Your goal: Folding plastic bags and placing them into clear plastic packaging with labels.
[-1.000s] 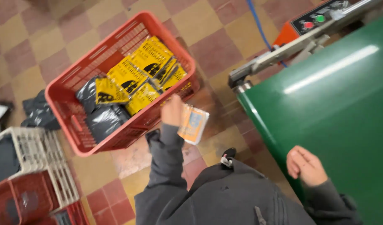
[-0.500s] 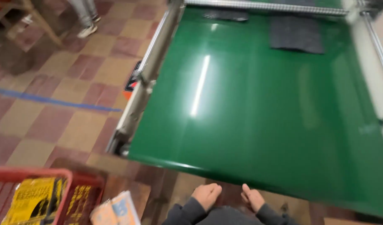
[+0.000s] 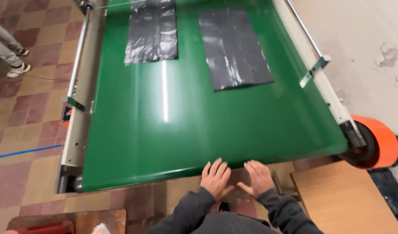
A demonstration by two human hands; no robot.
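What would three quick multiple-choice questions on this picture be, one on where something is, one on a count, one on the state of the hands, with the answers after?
1. Where do the two hands lie?
A. At the near edge of the green belt
B. On the wooden table
C. On the orange roller

2. How many dark plastic bags lie on the belt?
A. One
B. Two
C. Four

3. What state are the hands in?
A. Each gripping a bag
B. Closed in fists
C. Open, fingers spread, holding nothing

Answers:
1. A: the left hand and right hand sit side by side at the near edge of the green belt.
2. B: one dark bag lies far left, the other dark bag to its right.
3. C: both palms face down, empty, fingers apart.
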